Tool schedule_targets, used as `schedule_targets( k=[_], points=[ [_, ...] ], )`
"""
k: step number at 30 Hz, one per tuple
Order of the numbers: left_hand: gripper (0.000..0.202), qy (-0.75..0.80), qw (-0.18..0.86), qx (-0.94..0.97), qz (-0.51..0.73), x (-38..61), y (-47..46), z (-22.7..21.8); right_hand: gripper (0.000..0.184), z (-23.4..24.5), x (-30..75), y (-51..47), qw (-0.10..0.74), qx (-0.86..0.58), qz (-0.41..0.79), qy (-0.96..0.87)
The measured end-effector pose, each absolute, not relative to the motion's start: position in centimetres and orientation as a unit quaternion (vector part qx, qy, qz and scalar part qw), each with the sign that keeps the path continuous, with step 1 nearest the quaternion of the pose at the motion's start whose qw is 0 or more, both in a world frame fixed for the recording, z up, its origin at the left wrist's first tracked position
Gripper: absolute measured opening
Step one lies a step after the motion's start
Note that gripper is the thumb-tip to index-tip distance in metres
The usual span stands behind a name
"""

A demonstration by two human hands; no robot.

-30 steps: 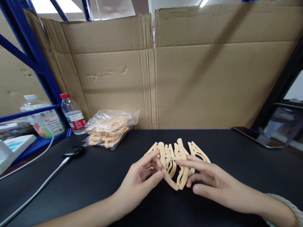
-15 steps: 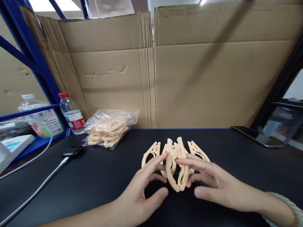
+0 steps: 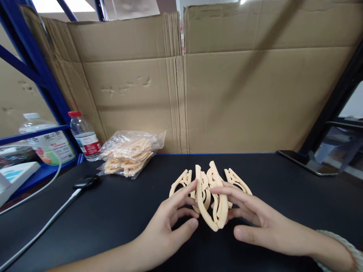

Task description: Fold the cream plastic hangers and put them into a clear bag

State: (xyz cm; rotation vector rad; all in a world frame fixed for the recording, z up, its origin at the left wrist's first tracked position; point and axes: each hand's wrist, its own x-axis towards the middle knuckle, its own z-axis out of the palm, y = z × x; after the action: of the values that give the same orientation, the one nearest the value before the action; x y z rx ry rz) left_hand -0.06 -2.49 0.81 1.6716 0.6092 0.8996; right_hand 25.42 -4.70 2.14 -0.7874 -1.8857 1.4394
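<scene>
Black table (image 3: pixel 119 211); bagged hangers (image 3: pixel 130 155) near back edge, likely set aside. Hanger (image 3: pixel 223 207) between left hand (image 3: pixel 171 223), right hand (image 3: pixel 252 211): both half-open, touching sides, probably steadying; neither clasps it.

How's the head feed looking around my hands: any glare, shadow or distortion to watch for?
Head view: left hand, right hand and cream piece between them look fairly sharp; head view: diagonal shadow on the right cardboard panel; head view: shiny highlights on the clear bag; head view: blue post leans strongly, probably partly wide-angle stretch.
</scene>
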Motion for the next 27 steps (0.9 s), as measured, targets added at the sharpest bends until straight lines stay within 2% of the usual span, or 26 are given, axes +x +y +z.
schedule_targets(
  k=[7,11,15,18,21,25,27],
  points=[
    [0.066,0.258,0.571,0.685,0.371,0.1,-2.5,1.1,0.046,2.5,25.3,-4.6,0.307,-0.284,0.541,-0.730],
    [0.068,0.262,0.509,0.741,0.351,0.0,-2.9,0.9,0.041,2.8,25.4,-4.7,0.281,-0.284,0.514,-0.759],
    [0.073,0.266,0.446,0.789,0.328,-0.6,-3.1,0.2,0.045,2.7,25.5,-4.7,0.283,-0.334,0.494,-0.751],
    [0.078,0.266,0.396,0.820,0.316,-1.1,-3.1,0.0,0.042,2.8,25.8,-4.2,0.310,-0.343,0.516,-0.721],
    [0.080,0.282,0.329,0.848,0.303,-1.5,-3.1,0.2,0.036,3.3,26.9,-2.8,0.367,-0.376,0.474,-0.707],
    [0.073,0.304,0.260,0.866,0.300,-1.7,-2.8,0.3,0.034,3.9,30.4,-0.1,0.442,-0.462,0.405,-0.653],
    [0.067,0.315,0.250,0.862,0.308,-1.5,-2.6,0.2,0.038,4.1,32.4,1.1,0.435,-0.529,0.401,-0.609]
  ],
)
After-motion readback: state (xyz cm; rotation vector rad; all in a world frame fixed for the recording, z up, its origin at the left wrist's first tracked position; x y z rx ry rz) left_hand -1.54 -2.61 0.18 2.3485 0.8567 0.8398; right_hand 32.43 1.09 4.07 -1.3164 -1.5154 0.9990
